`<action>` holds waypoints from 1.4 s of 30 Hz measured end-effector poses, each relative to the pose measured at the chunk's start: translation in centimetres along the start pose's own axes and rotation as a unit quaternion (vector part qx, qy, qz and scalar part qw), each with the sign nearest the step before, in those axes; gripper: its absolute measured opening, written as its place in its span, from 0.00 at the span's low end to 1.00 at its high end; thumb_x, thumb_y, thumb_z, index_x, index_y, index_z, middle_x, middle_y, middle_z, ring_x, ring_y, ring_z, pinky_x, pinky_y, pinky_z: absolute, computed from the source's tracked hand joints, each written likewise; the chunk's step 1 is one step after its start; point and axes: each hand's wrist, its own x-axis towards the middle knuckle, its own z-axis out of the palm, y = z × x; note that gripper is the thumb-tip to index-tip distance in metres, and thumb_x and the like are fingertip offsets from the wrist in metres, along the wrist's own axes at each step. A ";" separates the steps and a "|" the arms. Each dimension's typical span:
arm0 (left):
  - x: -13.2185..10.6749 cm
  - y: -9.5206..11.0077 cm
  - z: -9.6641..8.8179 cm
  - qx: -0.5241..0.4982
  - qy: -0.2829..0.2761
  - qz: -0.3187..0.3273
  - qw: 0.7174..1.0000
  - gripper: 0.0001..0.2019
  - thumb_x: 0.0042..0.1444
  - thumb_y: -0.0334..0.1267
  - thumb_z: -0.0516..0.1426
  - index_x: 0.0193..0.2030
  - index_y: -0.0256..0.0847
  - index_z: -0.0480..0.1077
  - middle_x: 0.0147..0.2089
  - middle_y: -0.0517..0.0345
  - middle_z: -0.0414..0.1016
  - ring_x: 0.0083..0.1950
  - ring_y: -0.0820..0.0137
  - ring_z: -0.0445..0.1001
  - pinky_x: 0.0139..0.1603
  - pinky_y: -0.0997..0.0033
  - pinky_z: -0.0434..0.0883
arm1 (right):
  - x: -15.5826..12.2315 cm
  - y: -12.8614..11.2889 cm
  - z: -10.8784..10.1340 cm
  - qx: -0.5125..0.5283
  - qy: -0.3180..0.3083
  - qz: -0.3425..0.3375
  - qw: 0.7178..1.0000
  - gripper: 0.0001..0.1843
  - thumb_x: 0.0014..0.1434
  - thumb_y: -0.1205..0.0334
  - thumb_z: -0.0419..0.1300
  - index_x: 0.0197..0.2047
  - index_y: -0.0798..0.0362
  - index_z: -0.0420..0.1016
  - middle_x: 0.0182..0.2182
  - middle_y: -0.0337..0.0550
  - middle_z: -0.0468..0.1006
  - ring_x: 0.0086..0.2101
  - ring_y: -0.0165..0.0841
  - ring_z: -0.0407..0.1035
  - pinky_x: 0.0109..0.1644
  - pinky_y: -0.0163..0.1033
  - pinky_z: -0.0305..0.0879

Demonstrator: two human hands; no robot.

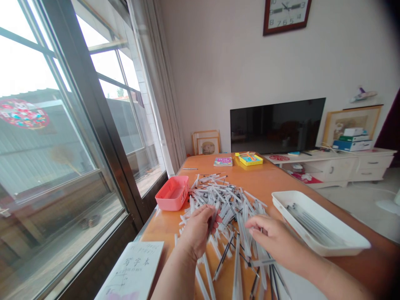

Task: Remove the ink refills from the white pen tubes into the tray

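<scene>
- A window [56,137] runs along the far left, well outside the left hand.
- A white exercise book [133,268] lies on the orange worktop [275,179] to the left of the left forearm, at the near corner, with handwriting on its cover.
- A pink tray [173,192] sits ahead of the left hand and a little to its left, just beside the edge of the heap.
- The left hand [196,231] is seen from the back, its fingers curled closed around one pen [213,217], which sticks up out of the fist and slants over the heap.
- The pile of pens [228,202], white barrels mixed with thin dark ones, spreads on the worktop between and ahead of both hands; loose ones trail back under the wrists.
- Beyond the pile, well ahead of the hands, lie a small colourful book [223,161] and a yellow box [249,158].
- The right hand [275,239] is loosely bent, its fingertips [251,224] down on the near side of the pile; whether it pinches anything cannot be told.
- A white tray [340,246] stands just to the right of the right hand, with thin dark refills [309,221] lying lengthwise in it.
</scene>
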 end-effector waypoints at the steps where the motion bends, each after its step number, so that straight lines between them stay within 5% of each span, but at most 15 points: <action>1: 0.0 0.0 0.0 0.001 0.006 0.002 1.000 0.08 0.56 0.42 0.58 0.34 0.38 0.68 0.29 0.56 0.73 0.27 0.75 0.66 0.27 0.76 0.59 | 0.1 -0.3 0.2 -0.043 -0.007 -0.013 0.999 0.12 0.65 0.57 0.53 0.41 0.46 0.79 0.38 0.39 0.79 0.39 0.36 0.72 0.45 0.39 0.64; 7: 0.0 0.0 0.0 0.010 0.020 -0.001 1.000 0.09 0.55 0.42 0.59 0.33 0.38 0.68 0.30 0.56 0.73 0.26 0.75 0.65 0.27 0.76 0.58 | 1.7 -1.0 1.3 -0.243 -0.055 -0.027 0.968 0.16 0.65 0.58 0.52 0.44 0.40 0.81 0.38 0.40 0.81 0.40 0.38 0.75 0.42 0.39 0.60; 15: 0.0 -0.2 -0.1 0.011 0.027 0.009 1.000 0.10 0.54 0.43 0.59 0.33 0.38 0.69 0.30 0.56 0.73 0.26 0.76 0.65 0.27 0.75 0.58 | 4.1 -0.7 1.7 -0.367 -0.059 0.025 0.928 0.16 0.64 0.55 0.52 0.36 0.44 0.82 0.34 0.43 0.84 0.38 0.41 0.77 0.34 0.38 0.54; 23: 0.2 -0.4 -0.3 0.017 0.025 0.011 0.999 0.10 0.54 0.43 0.59 0.34 0.38 0.70 0.29 0.54 0.74 0.26 0.75 0.65 0.26 0.75 0.57 | 6.6 -0.7 2.7 -0.388 -0.051 0.032 0.920 0.14 0.60 0.62 0.54 0.34 0.43 0.82 0.33 0.42 0.85 0.36 0.41 0.78 0.32 0.37 0.55; 32: 0.0 0.0 0.2 0.022 0.031 -0.001 0.999 0.08 0.53 0.41 0.57 0.32 0.39 0.69 0.28 0.54 0.74 0.25 0.74 0.65 0.27 0.74 0.56 | 8.5 0.5 4.4 -0.412 -0.054 0.031 0.909 0.14 0.59 0.59 0.57 0.34 0.53 0.84 0.35 0.56 0.85 0.40 0.47 0.78 0.40 0.41 0.63; 42: 0.0 -0.3 0.3 0.015 0.016 0.004 1.000 0.08 0.51 0.42 0.59 0.31 0.39 0.69 0.28 0.56 0.74 0.26 0.74 0.66 0.27 0.73 0.57 | 8.5 -0.5 4.5 -0.315 -0.052 0.022 0.947 0.08 0.51 0.70 0.59 0.29 0.51 0.80 0.31 0.48 0.82 0.37 0.42 0.76 0.39 0.39 0.61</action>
